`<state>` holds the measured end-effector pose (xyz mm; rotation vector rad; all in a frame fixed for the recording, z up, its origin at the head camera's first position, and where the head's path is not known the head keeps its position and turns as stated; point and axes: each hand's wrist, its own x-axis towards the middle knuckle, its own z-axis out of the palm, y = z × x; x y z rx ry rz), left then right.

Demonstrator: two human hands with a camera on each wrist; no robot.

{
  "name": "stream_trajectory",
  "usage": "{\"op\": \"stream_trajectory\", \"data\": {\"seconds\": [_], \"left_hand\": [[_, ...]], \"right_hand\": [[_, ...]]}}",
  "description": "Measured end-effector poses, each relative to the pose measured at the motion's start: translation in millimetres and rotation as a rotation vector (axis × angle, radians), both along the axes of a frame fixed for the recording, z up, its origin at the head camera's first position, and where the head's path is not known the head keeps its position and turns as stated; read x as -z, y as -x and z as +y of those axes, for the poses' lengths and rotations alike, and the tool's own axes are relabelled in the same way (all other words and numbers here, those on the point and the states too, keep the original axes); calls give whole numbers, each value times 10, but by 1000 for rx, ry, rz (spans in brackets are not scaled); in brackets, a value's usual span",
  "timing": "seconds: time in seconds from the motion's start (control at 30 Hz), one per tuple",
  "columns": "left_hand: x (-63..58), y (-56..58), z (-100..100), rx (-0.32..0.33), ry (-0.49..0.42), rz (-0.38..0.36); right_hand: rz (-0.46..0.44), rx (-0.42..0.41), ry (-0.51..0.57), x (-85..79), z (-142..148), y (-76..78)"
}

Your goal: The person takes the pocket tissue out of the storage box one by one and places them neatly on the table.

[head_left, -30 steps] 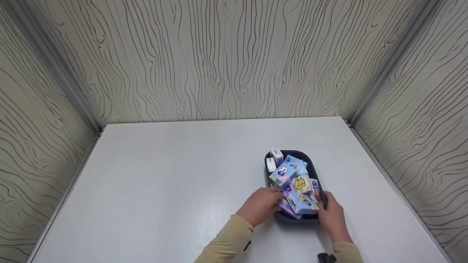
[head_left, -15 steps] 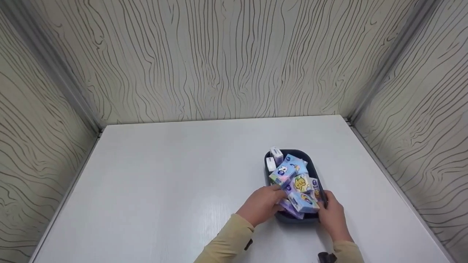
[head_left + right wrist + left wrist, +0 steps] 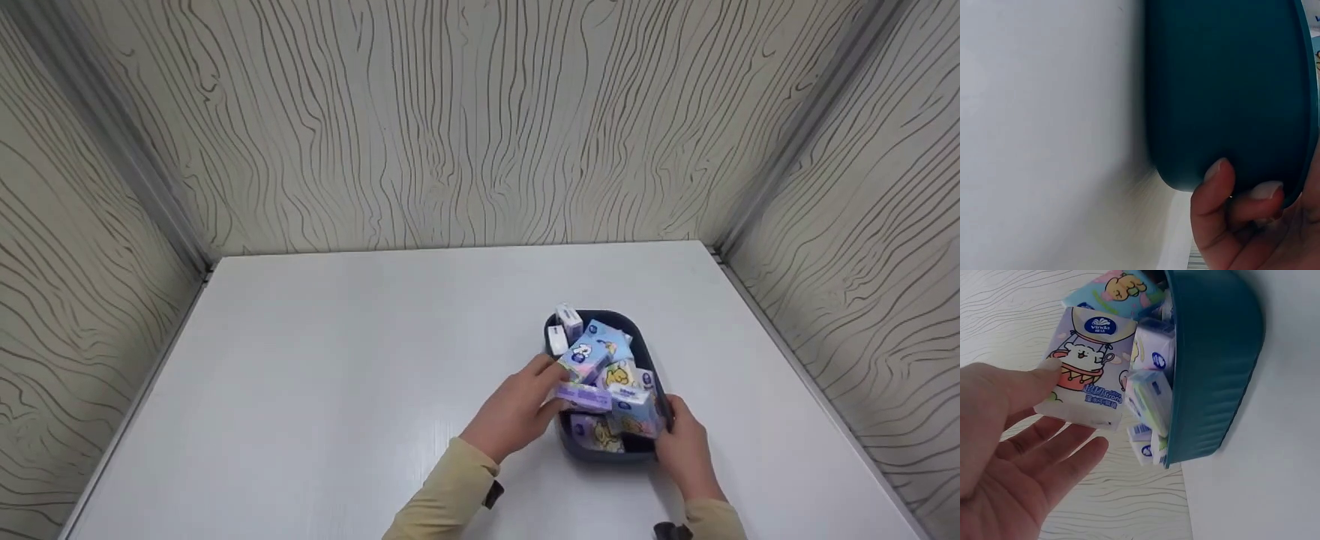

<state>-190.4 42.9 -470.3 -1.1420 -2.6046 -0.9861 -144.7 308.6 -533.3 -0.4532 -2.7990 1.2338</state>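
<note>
My left hand (image 3: pixel 516 411) pinches a purple tissue pack (image 3: pixel 585 397) just above the near left part of a dark teal tub (image 3: pixel 600 454). In the left wrist view this tissue pack (image 3: pixel 1092 368) shows a white cartoon dog and the Vinda label; the thumb (image 3: pixel 1044 385) lies on its face. Several more tissue packs (image 3: pixel 600 442) fill the tub, some tilted over one another. On the tub's near right side my right hand (image 3: pixel 684 450) grips the wall and rim. Its curled fingertips (image 3: pixel 1217 171) press the tub's outside in the right wrist view.
The tub stands on a white table (image 3: pixel 337 375), right of its middle. A patterned wall (image 3: pixel 450 127) rises behind the table, and side walls flank it. Two white-ended packs (image 3: pixel 568 321) stick up at the tub's far left corner.
My left hand has drawn the purple pack up out of the pile, uncovering another pack beneath. A neighbouring blue pack has tipped up. The right hand stays on the tub.
</note>
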Motion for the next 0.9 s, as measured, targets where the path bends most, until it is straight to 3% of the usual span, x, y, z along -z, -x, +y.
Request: {"op": "stream_trajectory", "data": {"seconds": [0.13,0.27,0.57,0.73,0.9], "left_hand": [[29,59,-270,-74,-27,-20],[155,119,-611,-173,2,-23],[569,210,-1297,-386,74,140],[702,197,-1463,-482,64,164],[785,161,-1484,-504,111,181]], "right_hand": [[-3,-6,18,17,-28,7],[-4,-9,17,21,-46,12],[-25,-10,10,19,-18,39],[-63,-4,9,12,-13,72],[-86,0,4,9,-7,92]]}}
